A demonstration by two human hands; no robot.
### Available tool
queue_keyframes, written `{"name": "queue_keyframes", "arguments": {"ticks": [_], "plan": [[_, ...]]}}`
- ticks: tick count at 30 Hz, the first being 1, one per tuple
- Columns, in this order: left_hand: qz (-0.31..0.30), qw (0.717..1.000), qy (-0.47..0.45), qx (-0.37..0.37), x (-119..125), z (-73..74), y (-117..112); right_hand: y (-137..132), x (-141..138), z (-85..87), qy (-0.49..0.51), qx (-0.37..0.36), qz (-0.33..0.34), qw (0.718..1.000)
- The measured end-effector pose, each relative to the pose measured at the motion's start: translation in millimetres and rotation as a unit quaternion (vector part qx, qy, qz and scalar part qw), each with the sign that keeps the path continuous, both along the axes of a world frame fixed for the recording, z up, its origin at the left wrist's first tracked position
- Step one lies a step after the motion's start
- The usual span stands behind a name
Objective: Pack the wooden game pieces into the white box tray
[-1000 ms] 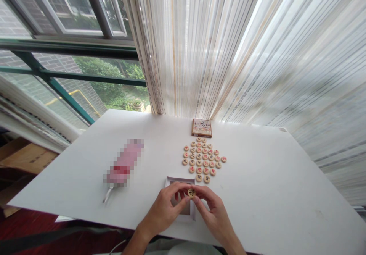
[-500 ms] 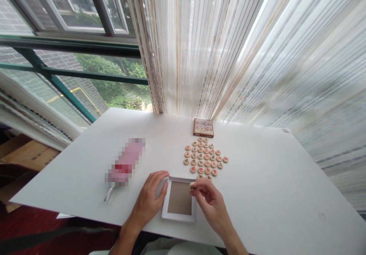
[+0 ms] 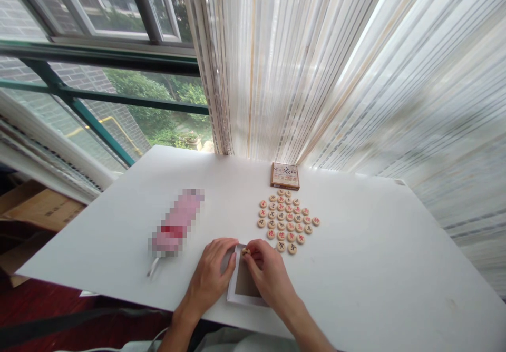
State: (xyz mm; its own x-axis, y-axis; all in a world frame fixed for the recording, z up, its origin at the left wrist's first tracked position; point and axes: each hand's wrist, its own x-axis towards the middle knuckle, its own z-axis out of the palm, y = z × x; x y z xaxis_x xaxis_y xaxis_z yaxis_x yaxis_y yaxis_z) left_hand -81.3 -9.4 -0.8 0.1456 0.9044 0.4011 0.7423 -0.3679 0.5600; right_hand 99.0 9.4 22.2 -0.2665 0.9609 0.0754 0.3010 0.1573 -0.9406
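Observation:
A shallow white open box (image 3: 245, 299) with a grey-brown bottom lies near the table's front edge. My left hand (image 3: 209, 273) is at its left wall, fingers curled around the upper left corner and thumb along the side. Between thumb and fingertips, my right hand (image 3: 271, 272) pinches a round wooden Chinese chess piece (image 3: 245, 252) over the upper left part of the box. That hand and its wrist cover the box's right side. Beyond the box, several chess pieces (image 3: 290, 217) with red or black characters lie flat in loose rows.
Behind the pieces sits a printed box lid (image 3: 285, 175) with brown edges. A pixelated pink object (image 3: 177, 220) with a white strap lies to the left on the white table (image 3: 375, 267). String curtains (image 3: 269, 67) hang at the table's far edge, beside a window.
My right hand has moved left with the chess piece, from the box's upper right corner to its upper left. My left hand stays at the box. The view has shifted slightly.

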Motion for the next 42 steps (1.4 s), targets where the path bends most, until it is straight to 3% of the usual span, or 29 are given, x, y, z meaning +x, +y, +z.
{"name": "queue_keyframes", "arguments": {"ticks": [17,27,42], "plan": [[-0.004,1.0,-0.008,-0.012,0.0,-0.9,0.2,-1.0,-12.7,-7.9,-0.174,0.092,-0.034,0.98],[-0.004,1.0,-0.008,-0.01,-0.1,0.3,-0.1,-3.0,-13.2,-13.3,-0.203,0.122,-0.05,0.97],[0.001,1.0,0.0,-0.005,0.2,-1.5,0.0,-7.6,-10.2,-4.7,-0.211,0.181,0.029,0.96]]}}
